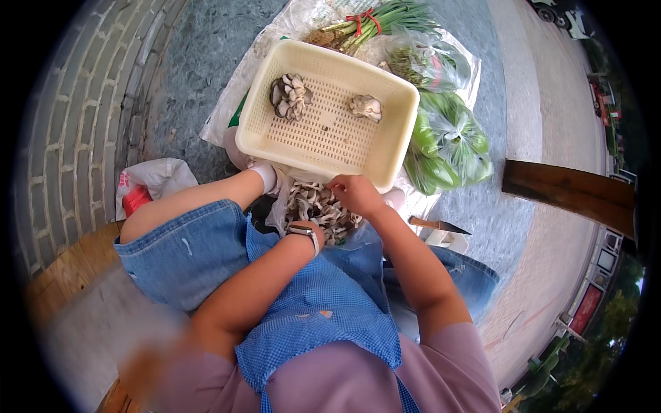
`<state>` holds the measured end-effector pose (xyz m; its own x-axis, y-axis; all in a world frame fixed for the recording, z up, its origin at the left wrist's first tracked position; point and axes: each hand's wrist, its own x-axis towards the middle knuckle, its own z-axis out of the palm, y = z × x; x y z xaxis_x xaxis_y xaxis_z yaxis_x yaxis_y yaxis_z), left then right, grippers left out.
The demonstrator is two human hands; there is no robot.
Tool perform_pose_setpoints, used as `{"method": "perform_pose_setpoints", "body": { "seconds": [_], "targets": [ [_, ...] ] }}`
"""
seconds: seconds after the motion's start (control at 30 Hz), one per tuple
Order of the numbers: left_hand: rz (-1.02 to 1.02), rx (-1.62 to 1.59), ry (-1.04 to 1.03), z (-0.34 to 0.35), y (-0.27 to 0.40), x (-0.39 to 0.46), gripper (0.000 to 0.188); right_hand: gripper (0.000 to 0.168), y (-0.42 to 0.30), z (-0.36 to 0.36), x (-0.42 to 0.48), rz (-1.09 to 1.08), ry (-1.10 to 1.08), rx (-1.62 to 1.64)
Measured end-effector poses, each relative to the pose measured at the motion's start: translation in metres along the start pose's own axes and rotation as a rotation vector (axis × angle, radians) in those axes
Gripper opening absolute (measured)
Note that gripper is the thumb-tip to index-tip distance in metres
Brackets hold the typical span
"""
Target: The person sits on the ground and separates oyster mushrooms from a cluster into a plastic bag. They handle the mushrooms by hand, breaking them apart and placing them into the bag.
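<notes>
A plastic bag of torn oyster mushroom pieces (310, 206) lies between my knees. My left hand (316, 235), below a wristwatch, rests at the near side of these pieces, its fingers mostly hidden. Over the far right of the bag, my right hand (357, 193) is bent with fingertips close together, beside the near rim of a cream plastic basket (330, 166). Whether a piece is pinched there is unclear. Inside the basket sit a larger oyster mushroom cluster (290, 97) at left and a smaller, paler cluster (366, 108) at right.
To my right lies a knife (439, 225) with a wooden handle. Beyond the basket are tied green stalks (372, 28), bagged greens (431, 64) and bagged green vegetables (449, 142). A brick wall (88, 118) rises at left; a brown beam (568, 193) juts in at right.
</notes>
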<state>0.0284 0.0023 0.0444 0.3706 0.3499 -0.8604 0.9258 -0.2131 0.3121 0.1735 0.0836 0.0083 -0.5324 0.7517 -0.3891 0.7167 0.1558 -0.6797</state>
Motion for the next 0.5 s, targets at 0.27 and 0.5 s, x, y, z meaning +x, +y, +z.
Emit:
{"method": "perform_pose_setpoints", "body": {
  "seconds": [0.27, 0.5],
  "targets": [
    [-0.016, -0.098, 0.167, -0.018, -0.007, 0.009, 0.023, 0.037, 0.088, -0.065, 0.105, 0.037, 0.513, -0.347],
    [0.002, -0.224, 0.241, -0.011, -0.02, 0.028, 0.021, 0.057, 0.118, -0.046, 0.165, 0.142, 0.309, -0.494]
  ]
}}
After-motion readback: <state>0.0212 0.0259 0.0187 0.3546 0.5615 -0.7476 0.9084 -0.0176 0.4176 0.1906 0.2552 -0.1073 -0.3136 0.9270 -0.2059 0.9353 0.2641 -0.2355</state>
